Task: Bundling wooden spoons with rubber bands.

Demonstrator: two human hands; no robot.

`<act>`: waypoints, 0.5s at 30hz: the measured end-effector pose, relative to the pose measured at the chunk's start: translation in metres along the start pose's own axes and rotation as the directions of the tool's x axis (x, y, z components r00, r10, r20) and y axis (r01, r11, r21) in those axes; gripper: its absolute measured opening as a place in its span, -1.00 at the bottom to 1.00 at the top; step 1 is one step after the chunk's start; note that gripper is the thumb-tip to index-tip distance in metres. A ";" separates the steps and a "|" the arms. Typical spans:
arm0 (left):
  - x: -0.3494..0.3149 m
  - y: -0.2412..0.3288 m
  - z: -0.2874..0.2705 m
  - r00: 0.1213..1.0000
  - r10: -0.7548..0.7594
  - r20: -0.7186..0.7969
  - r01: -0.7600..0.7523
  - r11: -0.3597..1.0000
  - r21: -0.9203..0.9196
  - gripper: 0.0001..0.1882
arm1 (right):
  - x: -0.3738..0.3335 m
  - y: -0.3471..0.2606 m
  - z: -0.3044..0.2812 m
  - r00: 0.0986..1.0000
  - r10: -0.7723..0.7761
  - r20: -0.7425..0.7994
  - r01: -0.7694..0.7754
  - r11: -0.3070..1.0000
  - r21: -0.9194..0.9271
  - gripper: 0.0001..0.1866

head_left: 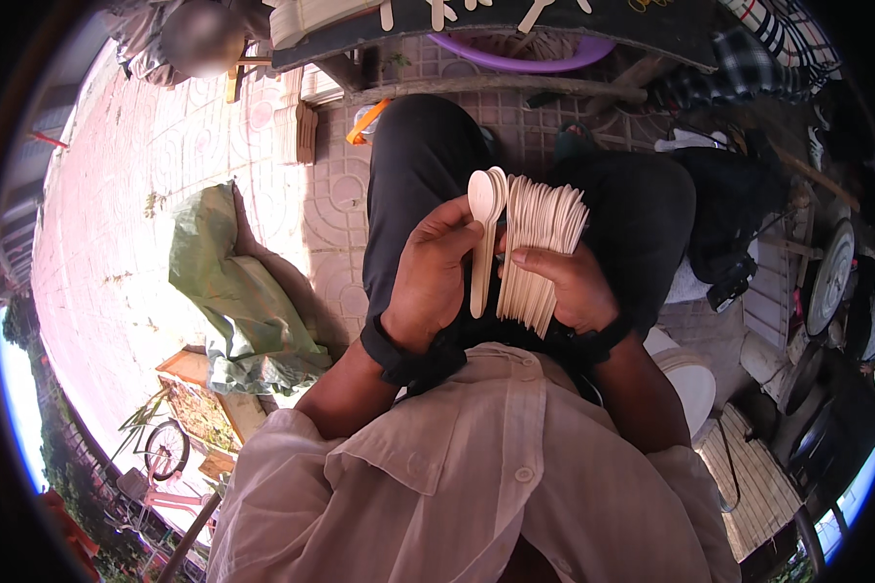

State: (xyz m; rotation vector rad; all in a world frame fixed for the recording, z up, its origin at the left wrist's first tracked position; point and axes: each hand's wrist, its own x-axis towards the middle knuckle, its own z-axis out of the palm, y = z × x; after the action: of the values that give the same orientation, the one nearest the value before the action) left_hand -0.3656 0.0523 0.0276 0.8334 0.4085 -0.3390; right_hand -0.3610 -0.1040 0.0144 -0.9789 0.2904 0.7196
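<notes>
The person's two hands are over the lap, just in front of the shirt (525,437). The left hand (433,267) pinches a small bunch of wooden spoons (486,238) between thumb and fingers. The right hand (576,287) grips a big stack of wooden spoons (544,223), with its thumb pressed across the front. The small bunch is on the left, just beside the big stack on the right. All the round ends point to the far side, and the handles point near.

I think the step in hand is lining up or parting the spoons. The next move seems to call for a firm pinch on both lots, with the ends kept even. If the right thumb lets up, the big stack could fan out and spill.

Farther off is a dark table (642,29) with a purple basin (515,66) under it. On the left, a green sack (204,248) lies on the ground.
</notes>
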 end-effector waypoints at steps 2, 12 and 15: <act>0.001 -0.001 0.003 0.998 0.050 -0.041 -0.050 0.999 0.010 -0.66 | 0.001 0.003 -0.001 1.000 0.013 -0.023 -0.013 0.999 0.039 -0.67; 0.003 -0.018 -0.007 0.992 0.008 -0.127 -0.003 0.999 0.041 -0.64 | 0.001 0.010 -0.002 0.998 0.059 0.009 -0.059 0.993 0.107 -0.60; 0.003 -0.015 -0.006 0.999 0.012 -0.034 -0.009 0.997 0.076 -0.59 | 0.001 0.011 0.000 0.999 0.037 0.010 -0.039 0.986 0.165 -0.61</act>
State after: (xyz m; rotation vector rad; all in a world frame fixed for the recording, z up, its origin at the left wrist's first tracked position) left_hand -0.3709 0.0470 0.0129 0.9160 0.4256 -0.3324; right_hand -0.3676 -0.0995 0.0063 -0.8151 0.3577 0.7217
